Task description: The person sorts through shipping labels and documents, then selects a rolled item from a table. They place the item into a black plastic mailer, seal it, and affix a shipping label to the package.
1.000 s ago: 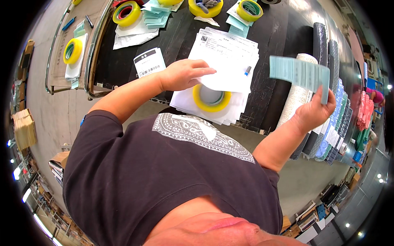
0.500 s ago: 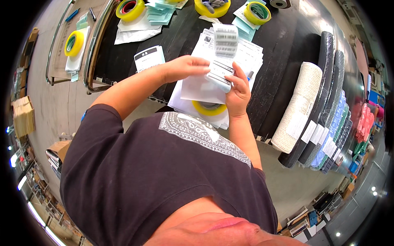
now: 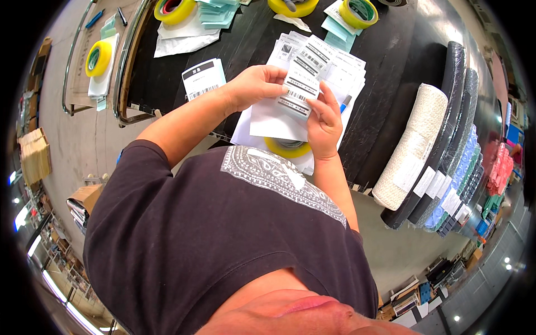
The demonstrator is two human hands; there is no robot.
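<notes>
Now my left hand [image 3: 255,89] and right hand [image 3: 325,124] pinch opposite edges of the label strip [image 3: 302,82] over papers [image 3: 271,124] at the near edge of the bench [image 3: 385,100].

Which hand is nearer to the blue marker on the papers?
Right. The right hand is just left of the marker, at the label strip's right edge; the left hand is farther left, at the opposite edge.
</notes>
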